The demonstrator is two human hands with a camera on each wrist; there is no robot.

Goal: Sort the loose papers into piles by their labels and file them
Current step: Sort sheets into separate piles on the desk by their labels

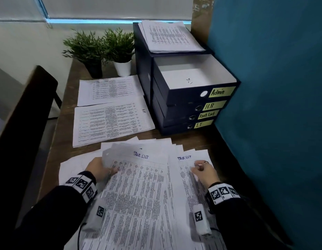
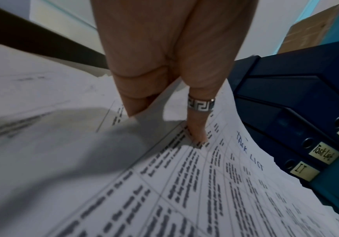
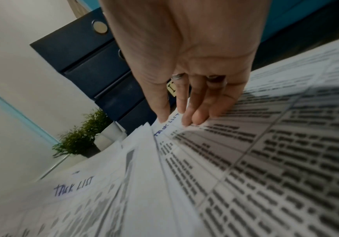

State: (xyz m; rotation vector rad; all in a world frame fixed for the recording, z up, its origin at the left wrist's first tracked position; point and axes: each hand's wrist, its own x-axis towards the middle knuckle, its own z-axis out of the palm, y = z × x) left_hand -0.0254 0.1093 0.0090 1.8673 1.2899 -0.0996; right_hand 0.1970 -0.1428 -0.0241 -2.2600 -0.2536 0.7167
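head | L hand [image 1: 100, 169] pinches sheet [image 1: 109, 156]; R hand [image 1: 205, 171] fingers straight on papers [image 1: 138, 195]

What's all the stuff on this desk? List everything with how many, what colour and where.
Loose Task List papers: many, white, fanned across near desk.
HR pile: one, white, left of drawer unit.
Farther pile: one, white, before the plants.
Top pile: one, white, on the unit.
Drawer unit: one, navy, yellow labels, Admin drawer open.
Potted plants: two, green, back.
Desk: one, brown.
Left hand: lifts a sheet.
Right hand: fingertips on papers.
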